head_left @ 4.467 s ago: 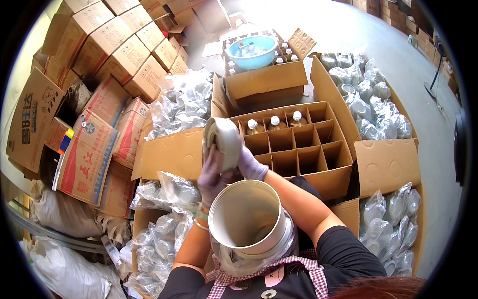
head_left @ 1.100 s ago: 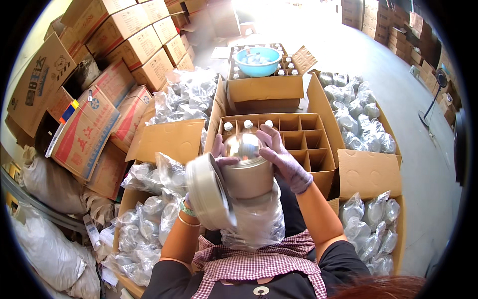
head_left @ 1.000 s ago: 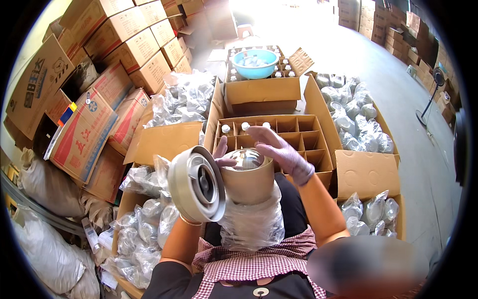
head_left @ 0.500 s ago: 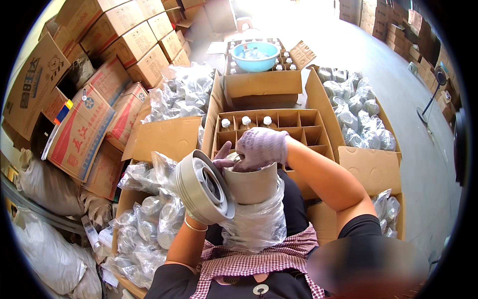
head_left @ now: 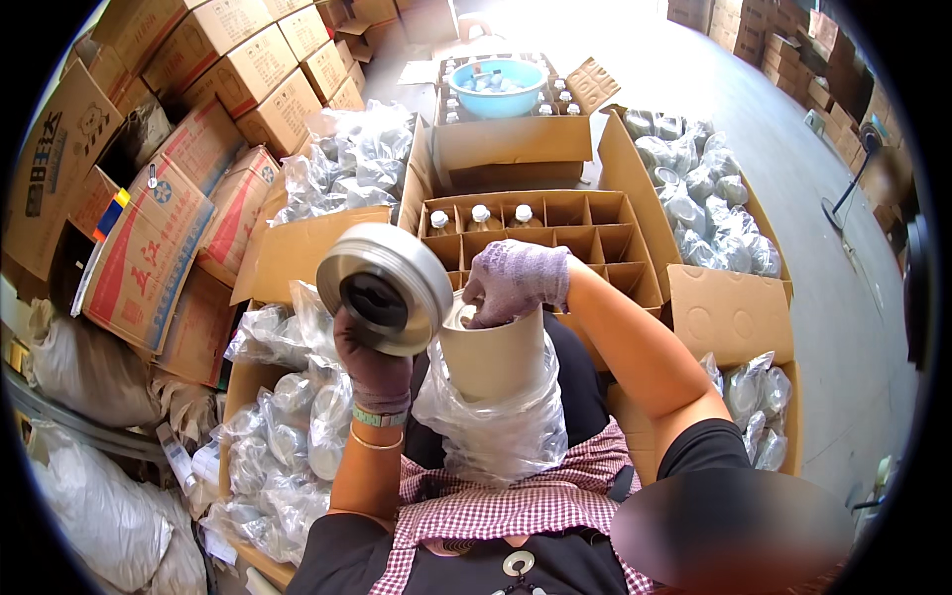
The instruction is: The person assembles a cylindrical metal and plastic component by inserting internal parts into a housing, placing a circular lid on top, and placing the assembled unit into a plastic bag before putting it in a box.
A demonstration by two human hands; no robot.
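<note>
My left hand (head_left: pixel 375 369), in a dark-stained glove, grips a thick round lid (head_left: pixel 428 280) from below. The lid has a ribbed grey-beige rim and a dark centre, and it is tilted toward me. Beside it, a grey-beige cylindrical container (head_left: pixel 496 359) stands open at the top in my lap, with clear plastic wrap (head_left: pixel 491 426) bunched round its lower part. My right hand (head_left: pixel 518 283), in a pale purple knit glove, bends over the container's mouth. Its fingers are curled down inside the rim; their tips, and anything in them, are partly hidden.
Ahead stands a carton with cardboard dividers (head_left: pixel 595 243) and a few white-capped bottles (head_left: pixel 481 218). A blue basin (head_left: pixel 498 94) rests on another bottle carton. Boxes of plastic-wrapped items (head_left: pixel 288 436) flank me on both sides. Stacked cartons (head_left: pixel 233 69) fill the left; a fan (head_left: pixel 871 139) stands right.
My left hand has drawn away from the container's mouth and lifted the lid up and left, turning its face. My right hand has dipped its fingers into the mouth.
</note>
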